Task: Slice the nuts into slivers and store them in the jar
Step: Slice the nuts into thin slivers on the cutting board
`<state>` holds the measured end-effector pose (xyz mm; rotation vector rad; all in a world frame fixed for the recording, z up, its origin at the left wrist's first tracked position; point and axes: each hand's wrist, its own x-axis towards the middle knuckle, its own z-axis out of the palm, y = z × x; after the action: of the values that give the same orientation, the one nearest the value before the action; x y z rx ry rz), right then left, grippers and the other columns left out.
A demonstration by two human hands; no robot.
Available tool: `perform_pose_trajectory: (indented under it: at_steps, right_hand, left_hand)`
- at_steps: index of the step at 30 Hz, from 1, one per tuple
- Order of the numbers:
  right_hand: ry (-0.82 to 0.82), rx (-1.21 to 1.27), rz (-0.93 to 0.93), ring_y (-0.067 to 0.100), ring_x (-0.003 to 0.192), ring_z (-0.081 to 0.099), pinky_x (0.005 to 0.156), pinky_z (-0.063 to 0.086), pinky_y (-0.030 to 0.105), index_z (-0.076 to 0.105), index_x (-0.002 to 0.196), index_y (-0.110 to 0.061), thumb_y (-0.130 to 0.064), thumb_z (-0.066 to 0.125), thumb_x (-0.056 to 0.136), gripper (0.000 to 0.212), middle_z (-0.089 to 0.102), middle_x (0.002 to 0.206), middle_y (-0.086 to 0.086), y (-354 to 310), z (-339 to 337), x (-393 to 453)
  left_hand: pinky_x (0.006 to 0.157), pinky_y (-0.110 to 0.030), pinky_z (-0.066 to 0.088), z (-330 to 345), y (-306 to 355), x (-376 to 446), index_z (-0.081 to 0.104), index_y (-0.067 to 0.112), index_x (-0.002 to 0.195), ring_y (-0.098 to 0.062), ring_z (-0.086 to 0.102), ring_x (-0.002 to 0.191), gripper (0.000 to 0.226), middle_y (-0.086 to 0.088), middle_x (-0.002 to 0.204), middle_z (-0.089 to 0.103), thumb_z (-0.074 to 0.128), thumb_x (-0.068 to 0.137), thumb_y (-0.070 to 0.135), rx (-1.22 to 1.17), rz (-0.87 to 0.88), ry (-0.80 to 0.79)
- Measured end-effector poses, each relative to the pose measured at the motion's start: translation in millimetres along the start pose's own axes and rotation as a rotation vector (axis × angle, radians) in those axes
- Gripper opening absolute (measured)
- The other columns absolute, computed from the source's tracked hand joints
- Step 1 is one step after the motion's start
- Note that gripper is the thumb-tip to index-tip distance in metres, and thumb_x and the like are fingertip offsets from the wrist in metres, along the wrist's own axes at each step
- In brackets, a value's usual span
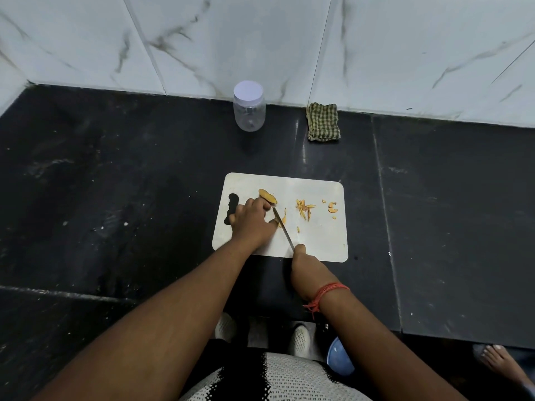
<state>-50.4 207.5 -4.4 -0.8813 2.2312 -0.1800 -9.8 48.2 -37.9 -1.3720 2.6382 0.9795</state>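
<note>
A black-and-white knit top (275, 377) fills the bottom edge, with two white shoes (299, 340) and a blue bowl (340, 355) on the floor below the counter edge; a bare foot (495, 363) shows at the lower right. Both forearms reach out over the black counter (115, 198) to a white board (318, 235) that lies near its front edge. The right hand (307, 264), with a red thread (324, 293) tied at the wrist, is curled round the handle of a knife (283, 227); the handle itself is hidden in the fist, and the thin blade slants up and to the left across the board. The left hand (252, 221) rests on the board's left part, partly covering its black handle slot (231, 209), with its fingers bent down onto a nut (273, 221) right beside the blade. Two whole nuts (267, 195) lie just beyond the fingertips. A heap of slivers (304, 211) sits mid-board, and a few small pieces (332, 208) lie near the right edge. A clear jar (249, 111) with a white lid on stands well behind the board, against the marble wall (405, 47). A folded checked cloth (323, 122) lies to its right, also at the wall.
</note>
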Motion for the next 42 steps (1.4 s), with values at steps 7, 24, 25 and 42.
perform_pose_trajectory:
  at_steps: [7,24,25,42]
  right_hand:
    - [-0.006,-0.013,-0.006,0.028,0.072,0.056,0.066,0.045,0.038,0.035,0.118,-0.006,0.002,0.036,0.091,0.028,0.053,0.078,0.009,0.8,0.2,0.3]
    - [0.014,-0.011,-0.043,0.022,0.065,0.051,0.062,0.041,0.036,0.037,0.113,-0.006,0.002,0.035,0.092,0.023,0.046,0.067,0.001,15.0,6.3,-9.3]
    - [0.014,-0.009,-0.044,0.023,0.066,0.051,0.063,0.04,0.036,0.037,0.114,-0.006,0.002,0.035,0.092,0.023,0.045,0.067,0.0,15.9,6.4,-10.0]
    - [-0.025,0.005,0.016,0.028,0.078,0.059,0.071,0.048,0.038,0.034,0.127,-0.005,0.002,0.036,0.093,0.035,0.066,0.097,0.018,22.5,9.1,-22.3]
  left_hand:
    - [0.102,-0.044,0.036,1.9,3.4,0.7,0.055,0.031,0.116,-0.023,0.046,0.121,0.035,0.006,0.123,0.054,0.071,0.086,0.038,0.007,-0.03,0.033]
    - [0.1,-0.044,0.036,2.9,4.8,1.5,0.056,0.031,0.113,-0.022,0.046,0.119,0.033,0.007,0.119,0.054,0.07,0.084,0.036,-0.008,-0.048,0.042]
    - [0.101,-0.044,0.036,3.0,4.8,1.9,0.056,0.031,0.113,-0.022,0.046,0.119,0.033,0.007,0.119,0.053,0.071,0.084,0.036,-0.012,-0.049,0.039]
    - [0.102,-0.044,0.036,2.9,4.6,1.6,0.055,0.032,0.112,-0.022,0.045,0.12,0.033,0.008,0.119,0.052,0.072,0.084,0.033,-0.029,-0.055,0.036]
